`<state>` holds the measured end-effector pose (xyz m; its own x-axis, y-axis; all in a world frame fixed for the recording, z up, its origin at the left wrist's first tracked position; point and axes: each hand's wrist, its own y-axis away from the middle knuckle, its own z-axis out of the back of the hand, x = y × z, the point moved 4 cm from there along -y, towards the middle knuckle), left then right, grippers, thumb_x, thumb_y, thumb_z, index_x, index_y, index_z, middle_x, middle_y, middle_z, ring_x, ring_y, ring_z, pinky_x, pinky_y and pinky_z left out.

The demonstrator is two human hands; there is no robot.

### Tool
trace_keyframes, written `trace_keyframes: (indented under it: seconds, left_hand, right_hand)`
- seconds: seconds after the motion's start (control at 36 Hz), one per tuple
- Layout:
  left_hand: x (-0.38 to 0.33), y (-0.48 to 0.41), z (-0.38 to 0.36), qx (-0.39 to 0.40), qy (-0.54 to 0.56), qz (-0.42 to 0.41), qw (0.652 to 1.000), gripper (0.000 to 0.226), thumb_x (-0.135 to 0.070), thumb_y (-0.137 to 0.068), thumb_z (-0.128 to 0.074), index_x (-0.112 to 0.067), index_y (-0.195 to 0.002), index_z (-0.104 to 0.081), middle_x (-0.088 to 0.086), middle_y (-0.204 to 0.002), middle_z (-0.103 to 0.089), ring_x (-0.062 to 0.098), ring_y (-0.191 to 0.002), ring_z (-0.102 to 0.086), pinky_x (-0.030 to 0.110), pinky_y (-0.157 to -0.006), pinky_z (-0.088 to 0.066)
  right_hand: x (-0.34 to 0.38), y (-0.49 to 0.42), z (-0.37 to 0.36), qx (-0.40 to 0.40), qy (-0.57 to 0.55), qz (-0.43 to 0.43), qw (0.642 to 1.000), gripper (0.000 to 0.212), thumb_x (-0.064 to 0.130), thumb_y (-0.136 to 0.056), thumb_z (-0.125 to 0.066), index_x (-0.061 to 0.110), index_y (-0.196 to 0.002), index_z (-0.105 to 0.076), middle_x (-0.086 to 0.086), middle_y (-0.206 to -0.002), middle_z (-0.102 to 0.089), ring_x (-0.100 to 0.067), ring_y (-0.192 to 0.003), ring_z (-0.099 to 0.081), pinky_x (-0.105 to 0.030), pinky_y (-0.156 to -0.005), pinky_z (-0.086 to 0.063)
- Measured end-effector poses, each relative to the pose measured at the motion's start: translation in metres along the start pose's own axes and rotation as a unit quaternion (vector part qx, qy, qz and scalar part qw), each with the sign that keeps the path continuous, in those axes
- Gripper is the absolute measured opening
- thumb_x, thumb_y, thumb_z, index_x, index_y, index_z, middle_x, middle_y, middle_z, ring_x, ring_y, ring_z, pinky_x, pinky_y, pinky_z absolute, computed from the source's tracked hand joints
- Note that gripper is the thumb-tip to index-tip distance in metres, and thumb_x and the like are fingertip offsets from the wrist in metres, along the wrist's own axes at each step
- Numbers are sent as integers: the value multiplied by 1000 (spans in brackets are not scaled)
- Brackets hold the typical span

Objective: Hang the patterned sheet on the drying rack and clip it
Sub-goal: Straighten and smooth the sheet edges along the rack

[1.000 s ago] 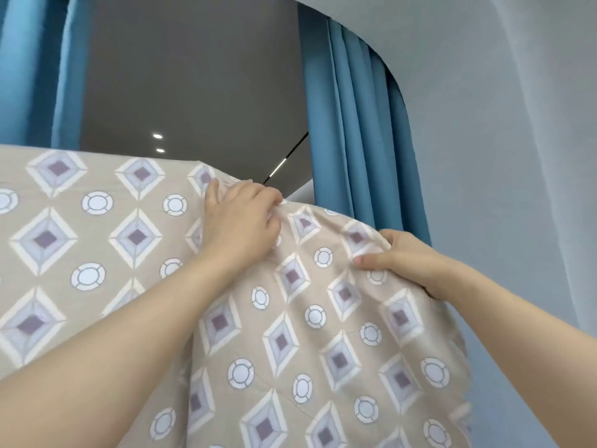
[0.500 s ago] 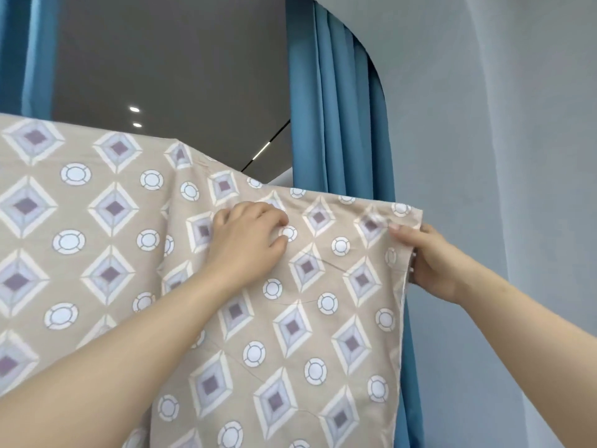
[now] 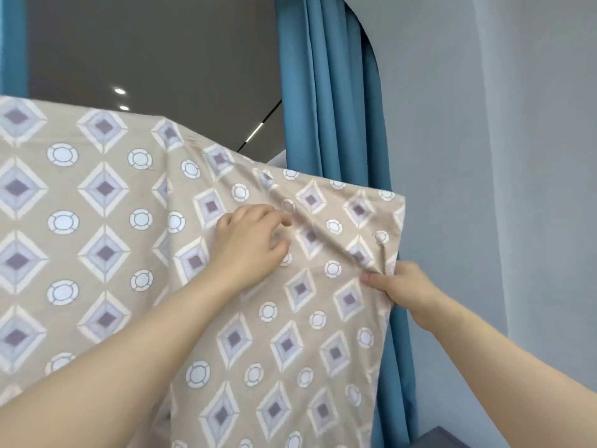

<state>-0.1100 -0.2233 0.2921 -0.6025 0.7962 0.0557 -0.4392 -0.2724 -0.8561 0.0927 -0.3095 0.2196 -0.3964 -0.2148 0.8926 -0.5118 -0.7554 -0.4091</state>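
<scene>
The patterned sheet (image 3: 106,240), beige with grey-purple diamonds and white circles, hangs draped over a high support that it hides completely. My left hand (image 3: 250,244) lies against the front of the sheet near its top right, fingers loosely curled on the cloth. My right hand (image 3: 400,287) pinches the sheet's right edge, thumb on the front, and folds run from that grip up toward the top corner. The drying rack and any clips are out of sight.
Blue curtains (image 3: 336,130) hang right behind the sheet's right edge. A pale grey wall (image 3: 517,189) fills the right side. Above is a dark ceiling (image 3: 161,59) with small lights. A dark grey corner of something (image 3: 439,438) shows at the bottom right.
My right hand slid down the sheet's right edge and pulls it taut, making creases. My left hand moved a little lower on the front. The top corner now stands spread out flat.
</scene>
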Motion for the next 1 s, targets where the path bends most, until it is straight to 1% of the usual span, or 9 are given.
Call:
trace_keyframes:
  seconds: [0.08, 0.22, 0.36, 0.47, 0.56, 0.67, 0.69, 0.83, 1.0]
  left_hand:
    - [5, 12, -3, -18, -9, -28, 999, 51, -49, -75, -28, -30, -111, -59, -11, -122, -54, 17, -123, -39, 28, -93, -15]
    - [17, 25, -7, -23, -10, -32, 999, 57, -48, -70, -23, -28, -106, -62, -10, -115, -58, 18, -119, -45, 28, -91, -16]
    - [30, 28, -5, -23, 5, -41, 999, 49, -45, -73, -31, -26, -103, -64, -8, -111, -61, 19, -116, -45, 28, -91, -18]
    - [40, 30, 5, -26, 1, -36, 999, 55, -46, -72, -28, -24, -109, -62, -7, -114, -60, 18, -117, -43, 28, -91, -21]
    - [49, 32, 16, -38, 0, -25, 999, 52, -44, -73, -32, -21, -108, -63, -5, -110, -63, 23, -112, -50, 35, -91, -33]
    - [62, 35, 26, -33, -10, -37, 999, 42, -38, -75, -38, -18, -101, -65, -3, -102, -66, 28, -103, -58, 40, -85, -42]
    - [66, 36, 29, -33, -12, -44, 998, 40, -37, -75, -39, -18, -100, -65, -3, -101, -66, 28, -102, -58, 39, -86, -42]
    - [89, 41, 53, -49, -14, -48, 998, 38, -36, -76, -40, -18, -98, -65, -3, -101, -65, 27, -102, -58, 33, -85, -37]
    - [120, 41, 87, -50, -29, -25, 998, 50, -45, -75, -29, -23, -107, -62, -9, -114, -59, 18, -117, -45, 33, -95, -32]
  right_hand:
    - [-2, -9, 22, -199, -110, 56, 972, 18, 18, -87, -62, 2, -78, -58, -4, -74, -57, -18, -74, -54, -26, -64, -43]
    - [-22, -8, -7, 37, 36, -72, 996, 10, 17, -82, -69, 11, -89, -64, 0, -67, -68, -14, -62, -63, -20, -53, -46]
    - [-30, -21, -12, -124, 251, -61, 958, 18, 28, -83, -62, 15, -72, -54, -9, -87, -60, -24, -68, -55, -28, -56, -39]
    - [-35, -28, -29, -175, 69, -122, 975, 8, 14, -84, -59, 6, -86, -58, -8, -75, -56, -27, -65, -55, -31, -55, -46]
    - [-36, -31, -59, -111, -52, -166, 979, 44, 12, -84, -59, -1, -124, -47, -11, -75, -51, -29, -67, -54, -37, -63, -49]
    - [-8, -20, -109, 29, -79, -146, 986, 63, 15, -92, -51, 16, -147, -19, -14, -130, -48, -32, -119, -46, -40, -98, -37]
    - [0, -19, -117, 50, -68, -123, 989, 59, 12, -93, -49, 15, -145, -23, -14, -140, -27, -30, -117, -46, -37, -98, -36]
    - [45, -26, -144, -7, -103, -61, 993, 27, 13, -94, -44, 6, -120, -49, 0, -77, -44, -16, -68, -44, -24, -56, -33]
    - [111, -27, -175, -37, -104, 54, 992, 20, 31, -93, -43, 15, -97, -55, -1, -95, -61, -22, -93, -57, -35, -86, -47]
